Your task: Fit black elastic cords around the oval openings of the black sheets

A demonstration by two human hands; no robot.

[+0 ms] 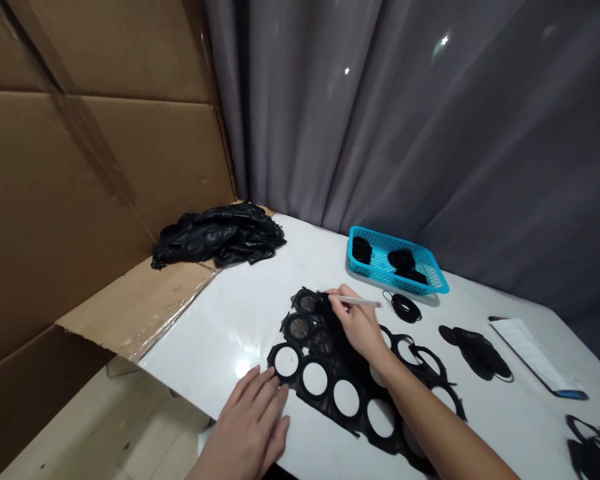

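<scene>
From the head camera, here is the white surface [240, 313], and right in the middle of it lies a black sheet [336, 365] punched with round holes in rows. The holes at the near end show the white beneath; the few at the far left end look filled with dark mesh.

The right hand [359, 325] reaches in over the sheet, forearm crossing its right half. Its fingers are pinched around a slim white tool [363, 302], held nearly level, with one end at the sheet's far edge and the other pointing right.

The left hand [253, 427] is down flat at the near edge of the surface, fingers released and stretched out, grasping nothing. The fingertips sit right at the sheet's near-left ring; whether they touch it I cannot tell.

Looking beyond the right hand, there's a blue basket [433, 273] with several black pieces inside. Just in front of it lies a small black coil [405, 308]. Further right a dark flat piece [477, 353] rests on the surface, then a white packet [533, 353] near the edge. Another black item [593, 450] shows at the lower right corner.

Off to the left, a heap of black material [220, 237] sits on a cardboard flap [130, 307], and a grey curtain [405, 120] hangs behind.
</scene>
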